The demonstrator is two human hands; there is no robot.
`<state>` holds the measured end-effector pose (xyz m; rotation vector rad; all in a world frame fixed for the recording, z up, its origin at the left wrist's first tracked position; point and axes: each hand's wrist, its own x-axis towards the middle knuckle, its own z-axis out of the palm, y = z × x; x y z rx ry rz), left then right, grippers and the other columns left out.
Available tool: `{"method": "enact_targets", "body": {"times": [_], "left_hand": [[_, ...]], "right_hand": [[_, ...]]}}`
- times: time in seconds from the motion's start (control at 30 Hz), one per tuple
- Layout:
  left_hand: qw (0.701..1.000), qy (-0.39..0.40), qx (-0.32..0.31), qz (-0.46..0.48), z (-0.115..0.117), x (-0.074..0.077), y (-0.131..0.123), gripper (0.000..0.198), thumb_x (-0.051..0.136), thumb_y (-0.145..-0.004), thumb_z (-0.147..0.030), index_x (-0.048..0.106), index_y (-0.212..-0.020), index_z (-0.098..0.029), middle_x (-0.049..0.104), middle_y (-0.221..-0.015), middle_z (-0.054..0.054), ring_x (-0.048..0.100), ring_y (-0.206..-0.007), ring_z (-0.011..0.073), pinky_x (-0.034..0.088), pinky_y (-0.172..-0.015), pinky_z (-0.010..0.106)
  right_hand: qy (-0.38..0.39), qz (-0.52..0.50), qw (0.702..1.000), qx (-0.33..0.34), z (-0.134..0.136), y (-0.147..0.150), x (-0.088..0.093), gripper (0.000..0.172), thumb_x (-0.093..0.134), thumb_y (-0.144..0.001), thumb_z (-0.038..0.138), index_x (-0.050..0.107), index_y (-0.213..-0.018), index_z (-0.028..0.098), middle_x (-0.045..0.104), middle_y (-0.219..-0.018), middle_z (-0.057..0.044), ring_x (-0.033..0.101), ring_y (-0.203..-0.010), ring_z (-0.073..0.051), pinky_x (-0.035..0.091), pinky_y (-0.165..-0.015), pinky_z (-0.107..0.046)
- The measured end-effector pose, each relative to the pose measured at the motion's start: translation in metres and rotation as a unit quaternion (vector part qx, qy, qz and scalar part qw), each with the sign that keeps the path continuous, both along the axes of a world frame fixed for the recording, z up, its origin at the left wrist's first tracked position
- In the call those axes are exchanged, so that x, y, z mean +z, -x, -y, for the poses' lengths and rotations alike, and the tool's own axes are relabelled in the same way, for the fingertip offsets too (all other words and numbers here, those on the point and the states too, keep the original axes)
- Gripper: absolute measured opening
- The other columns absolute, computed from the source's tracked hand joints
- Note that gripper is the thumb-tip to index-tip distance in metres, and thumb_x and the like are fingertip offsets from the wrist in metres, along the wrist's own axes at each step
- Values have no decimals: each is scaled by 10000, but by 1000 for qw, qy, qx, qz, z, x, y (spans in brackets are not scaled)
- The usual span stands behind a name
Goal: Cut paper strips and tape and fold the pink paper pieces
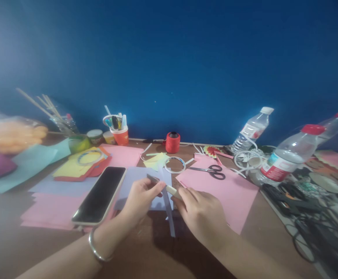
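In the middle, my right hand [200, 213] is closed around the pale handle of a knife [173, 192], whose flat grey blade points up and left. A narrow lilac paper strip [169, 217] crosses the knife and hangs down toward me. My left hand [141, 197], with a bangle on its wrist, pinches the strip against the blade between thumb and fingers. The left fingertips are partly hidden. Under the hands lies a lilac sheet [128, 190]. Close to my right hand, black-handled scissors [211, 170] rest on a pink sheet [230, 193].
A phone [100, 195] lies left on stacked coloured paper [49, 209]. Red thread [173, 143], a tape roll [175, 165] and an orange pen cup [120, 135] stand or lie farther back. Plastic bottles [292, 155] and tangled cables [311, 217] crowd the right, before a blue wall [169, 66].
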<state>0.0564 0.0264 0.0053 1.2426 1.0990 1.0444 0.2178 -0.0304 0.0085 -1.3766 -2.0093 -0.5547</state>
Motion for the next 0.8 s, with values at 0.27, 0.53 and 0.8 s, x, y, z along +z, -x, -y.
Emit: {"method": "enact_targets", "body": {"times": [0.27,0.53,0.8], "left_hand": [[1000,-10,0,-9,-2,-3,2,251,663,-704,-375,648,-668,-127,652,-650,45,590,-612,156,470,-621,278],[1000,-17,1,-9,-3,-6,2,251,671,-698,-368,649,-638,-125,620,-592,23,532,-560,116,429,-556,231],[1000,-14,-3,-2,-1,-14,3,231,687,-692,-344,641,-612,-133,606,-554,11,516,-554,109,398,-547,217]], "right_hand": [[-4,3,1000,-4,1,-1,-1,200,502,-868,253,566,-688,192,507,-521,28,474,-459,-130,237,-499,-282],[3,-2,1000,-4,2,0,1,176,515,-862,259,594,-723,187,526,-535,30,498,-465,-130,242,-496,-282],[-1,-10,1000,-3,1,-2,2,146,510,-870,249,628,-832,172,576,-576,18,537,-494,-131,261,-512,-280]]}}
